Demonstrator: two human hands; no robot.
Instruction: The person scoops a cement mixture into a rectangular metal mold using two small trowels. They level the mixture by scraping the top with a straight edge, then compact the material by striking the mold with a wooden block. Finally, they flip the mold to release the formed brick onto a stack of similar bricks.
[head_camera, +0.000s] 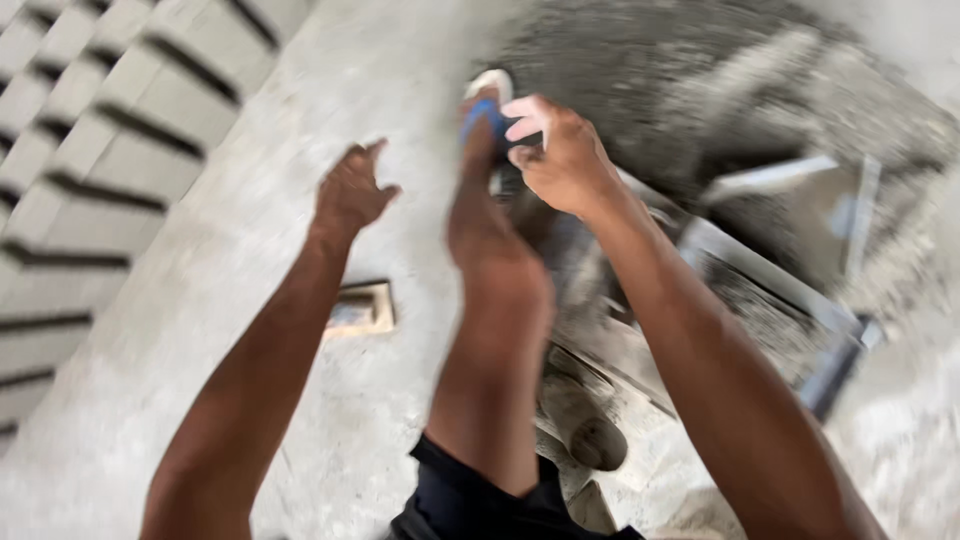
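Observation:
My left hand hangs over the concrete floor with its fingers loosely apart and holds nothing. My right hand is curled around a short dark bar, though blur hides what the bar belongs to. Between my arms my own leg rises. Its foot, in a white sandal with a blue strap, sits right beside my right hand. A grey metal block mould caked with mortar lies under my right forearm.
Rows of grey concrete blocks with dark gaps fill the left side. A heap of dark wet mortar lies at the top right. A small rectangular wooden frame rests on the floor by my left forearm.

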